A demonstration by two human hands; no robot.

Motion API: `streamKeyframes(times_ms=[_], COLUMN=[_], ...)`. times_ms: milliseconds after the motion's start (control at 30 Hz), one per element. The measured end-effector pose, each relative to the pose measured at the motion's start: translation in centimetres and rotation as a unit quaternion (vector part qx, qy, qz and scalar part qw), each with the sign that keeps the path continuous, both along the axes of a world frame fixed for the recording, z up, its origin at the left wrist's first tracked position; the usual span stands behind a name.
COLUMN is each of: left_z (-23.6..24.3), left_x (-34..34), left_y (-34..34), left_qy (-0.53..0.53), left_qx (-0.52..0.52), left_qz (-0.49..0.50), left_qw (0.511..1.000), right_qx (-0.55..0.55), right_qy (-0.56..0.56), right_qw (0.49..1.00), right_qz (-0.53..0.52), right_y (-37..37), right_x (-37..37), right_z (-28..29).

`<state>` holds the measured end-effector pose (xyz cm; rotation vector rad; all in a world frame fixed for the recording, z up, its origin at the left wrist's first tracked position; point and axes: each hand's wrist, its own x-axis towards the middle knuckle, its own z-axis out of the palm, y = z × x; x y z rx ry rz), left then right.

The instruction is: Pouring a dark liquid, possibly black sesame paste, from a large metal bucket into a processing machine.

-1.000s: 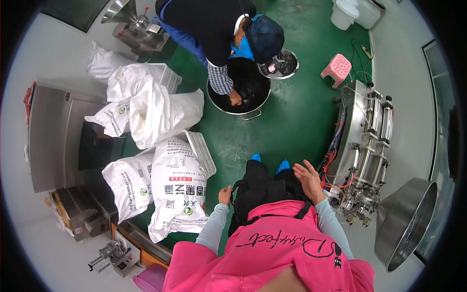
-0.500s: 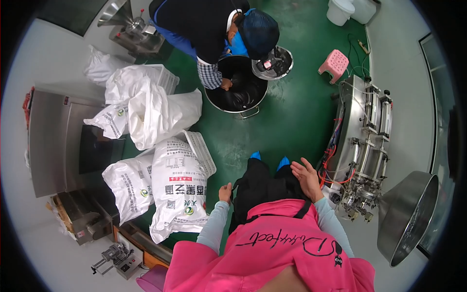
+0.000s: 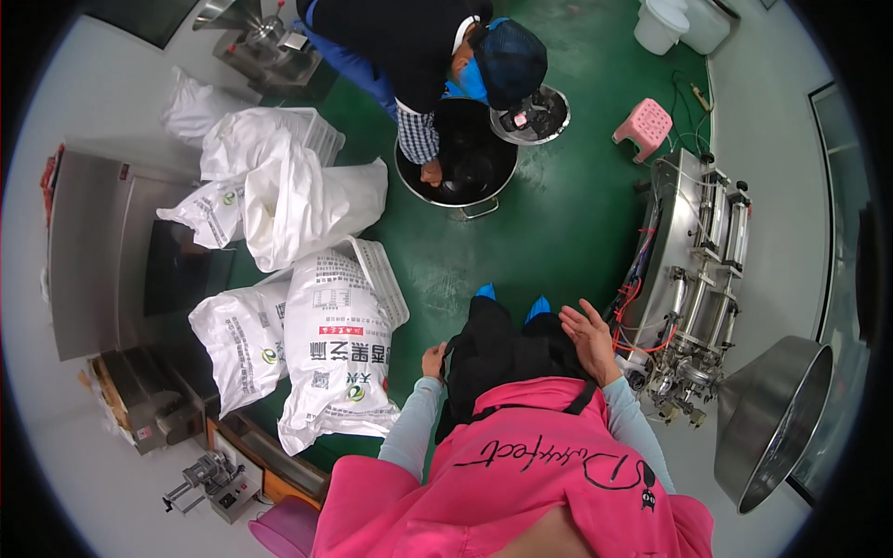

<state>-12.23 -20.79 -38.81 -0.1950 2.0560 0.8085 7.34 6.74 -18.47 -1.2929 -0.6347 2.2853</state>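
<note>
My left hand [image 3: 433,361] hangs low beside my black trousers [image 3: 502,349], seen edge-on. Its fingers are mostly hidden, so I cannot make out whether it holds anything. On the other side of the trousers, my right hand [image 3: 588,338] is open, palm up and fingers apart, with nothing in it. Ahead of me a person [image 3: 391,56] in dark clothes and a dark cap bends over a large metal pot [image 3: 484,206] on the floor. That person's hand [image 3: 431,173] reaches inside, next to a dark rounded shape among dark contents.
White woven sacks [image 3: 330,344] and plastic crates [image 3: 379,274] stand at left. A metal bowl [image 3: 549,130] holding a dark object sits by the pot. At right are a filling machine [image 3: 684,279], its metal hopper [image 3: 772,418] and a pink stool [image 3: 644,128]. White buckets [image 3: 660,28] stand at the back.
The other person's hand has moved nearer the pot's front rim, and a dark rounded shape now shows beside it. My hands have hardly moved; the view has shifted slightly.
</note>
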Motion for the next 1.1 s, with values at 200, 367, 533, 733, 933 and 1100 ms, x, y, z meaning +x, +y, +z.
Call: streamKeyframes(times_ms=[200, 367, 533, 733, 933, 1100], left_z=[0.9, 1.8, 0.1, -1.2, -1.0, -1.0], left_x=[0.0, -0.2, -0.5, -0.3, -0.3, -0.2], left_y=[0.1, -0.1, -1.3, -1.7, -1.6, -1.6], left_qy=[0.001, 0.014, 0.005, 0.022, 0.012, 0.003], left_qx=[-0.017, 0.005, 0.012, 0.03, 0.023, 0.024], left_qz=[0.016, 0.007, 0.028, 0.056, 0.045, 0.058], left_qw=[1.0, 1.0, 1.0, 0.998, 0.999, 0.998], right_qx=[0.0, -0.005, -0.001, 0.0, -0.002, -0.002], right_qy=[0.0, 0.0, 0.006, -0.001, 0.001, 0.002], right_qw=[1.0, 1.0, 1.0, 1.0, 1.0, 1.0], right_qz=[0.002, -0.006, -0.008, -0.013, -0.006, -0.002], right_y=[0.0, -0.1, -0.1, 0.0, 0.0, 0.0], right_x=[-0.1, 0.1, 0.0, 0.1, -0.1, -0.2], right_z=[-0.3, -0.7, -0.5, -0.5, -0.5, -0.4])
